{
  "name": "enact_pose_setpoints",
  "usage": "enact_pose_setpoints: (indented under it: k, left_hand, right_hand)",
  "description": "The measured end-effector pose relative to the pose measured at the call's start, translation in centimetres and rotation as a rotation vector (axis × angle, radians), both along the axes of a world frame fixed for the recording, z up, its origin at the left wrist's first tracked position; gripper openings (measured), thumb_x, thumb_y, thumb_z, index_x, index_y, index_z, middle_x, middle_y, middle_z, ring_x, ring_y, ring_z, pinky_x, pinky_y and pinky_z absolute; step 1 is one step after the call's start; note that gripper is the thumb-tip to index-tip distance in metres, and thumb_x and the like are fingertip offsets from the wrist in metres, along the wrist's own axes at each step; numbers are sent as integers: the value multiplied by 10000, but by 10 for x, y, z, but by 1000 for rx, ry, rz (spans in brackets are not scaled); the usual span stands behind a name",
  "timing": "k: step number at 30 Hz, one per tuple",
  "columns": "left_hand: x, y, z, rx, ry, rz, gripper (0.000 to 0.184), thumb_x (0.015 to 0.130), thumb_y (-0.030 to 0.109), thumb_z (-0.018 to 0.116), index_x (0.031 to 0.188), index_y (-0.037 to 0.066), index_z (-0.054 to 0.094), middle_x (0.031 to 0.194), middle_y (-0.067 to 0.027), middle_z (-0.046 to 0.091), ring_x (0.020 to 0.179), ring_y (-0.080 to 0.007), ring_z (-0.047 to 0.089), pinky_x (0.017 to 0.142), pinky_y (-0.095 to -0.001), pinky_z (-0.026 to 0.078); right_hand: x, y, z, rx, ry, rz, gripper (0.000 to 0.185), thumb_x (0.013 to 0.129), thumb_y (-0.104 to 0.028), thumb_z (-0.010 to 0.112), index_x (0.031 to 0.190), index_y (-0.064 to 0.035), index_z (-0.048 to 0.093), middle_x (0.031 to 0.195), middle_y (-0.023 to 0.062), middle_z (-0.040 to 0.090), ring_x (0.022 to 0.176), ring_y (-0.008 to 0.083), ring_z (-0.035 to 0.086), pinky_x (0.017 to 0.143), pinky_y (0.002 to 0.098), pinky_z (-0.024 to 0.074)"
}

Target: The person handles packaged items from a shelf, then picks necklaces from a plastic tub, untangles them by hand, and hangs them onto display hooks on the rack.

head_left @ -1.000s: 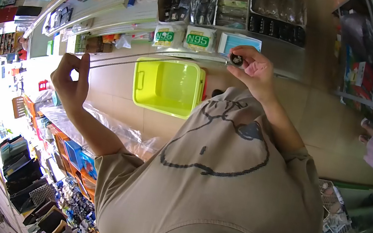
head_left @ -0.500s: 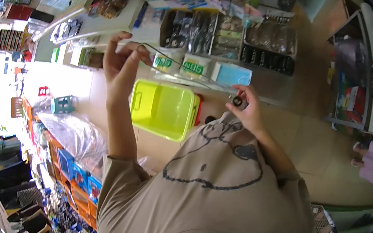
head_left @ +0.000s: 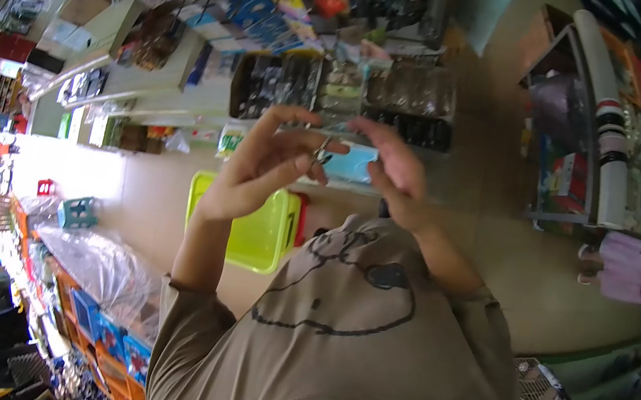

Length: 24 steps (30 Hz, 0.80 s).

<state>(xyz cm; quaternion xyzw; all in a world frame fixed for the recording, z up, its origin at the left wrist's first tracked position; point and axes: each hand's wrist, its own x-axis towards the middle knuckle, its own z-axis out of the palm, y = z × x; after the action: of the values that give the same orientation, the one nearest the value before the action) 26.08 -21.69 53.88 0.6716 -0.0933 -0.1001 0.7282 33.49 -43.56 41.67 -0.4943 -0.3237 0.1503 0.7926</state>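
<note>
My left hand (head_left: 262, 168) is raised over the green bin, its thumb and fingertips closed round a small shiny metallic piece (head_left: 322, 151) with short prongs; its exact kind is unclear. Facing it is my right hand (head_left: 400, 175), its index finger stretched toward the left hand and its thumb apart. Just below the right hand a small dark object (head_left: 385, 209) shows, and I cannot tell whether the fingers touch it. The thin wire seen before is hard to make out. Behind both hands lies a light blue packet (head_left: 358, 164).
The yellow-green plastic bin (head_left: 255, 244) stands on the tiled floor. Beyond the hands, a counter holds trays of packaged goods (head_left: 339, 92). A rack with rolls (head_left: 607, 131) is at right. Clear plastic sheeting (head_left: 99, 264) covers orange crates (head_left: 115, 369) at left.
My hands have come closer together, from holding a stretched wire between them. The left hand has moved right and down; the right has lost its visible pinch on a dark round piece. The view has shifted.
</note>
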Motion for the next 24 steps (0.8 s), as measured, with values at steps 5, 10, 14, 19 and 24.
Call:
enact_pose_setpoints:
  k: [5, 10, 14, 19, 24]
  left_hand:
    - [5, -18, -6, 244, -27, 18, 416, 984, -5, 614, 1366, 16, 451, 1111, -117, 720, 923, -152, 706, 775, -305, 568]
    - [10, -42, 3, 649, -227, 129, 264, 937, 14, 681, 1192, 10, 613, 889, -110, 756, 835, -227, 770, 724, -332, 597]
    - [17, -59, -11, 736, -227, 152, 119, 900, 30, 720, 1016, 6, 706, 826, -101, 735, 844, -245, 746, 744, -347, 580]
    - [36, -63, -34, 916, -263, -7, 115, 925, 107, 711, 974, 4, 710, 861, -137, 718, 805, -275, 694, 736, -381, 534]
    - [61, -76, -30, 578, -183, 17, 156, 969, 128, 669, 982, -25, 691, 868, -140, 709, 846, -236, 694, 795, -354, 525]
  right_hand:
    - [-3, 1, 26, -16, 20, 75, 319, 988, -93, 661, 1294, -5, 642, 1164, 99, 664, 1082, 183, 651, 949, 335, 505]
    - [3, -25, 46, -368, -257, -104, 207, 915, -121, 745, 1098, -24, 738, 896, 108, 626, 793, 232, 637, 708, 340, 496]
    - [12, -43, 43, -479, -389, -158, 167, 882, -137, 774, 999, -18, 753, 835, 93, 620, 702, 240, 624, 638, 343, 492]
    - [30, -67, 48, -617, -398, -118, 121, 882, -85, 763, 978, -16, 736, 853, 75, 631, 675, 195, 617, 601, 314, 491]
    - [48, -78, 56, -427, -307, -233, 83, 899, -22, 735, 981, -11, 730, 859, 54, 631, 699, 133, 618, 585, 274, 493]
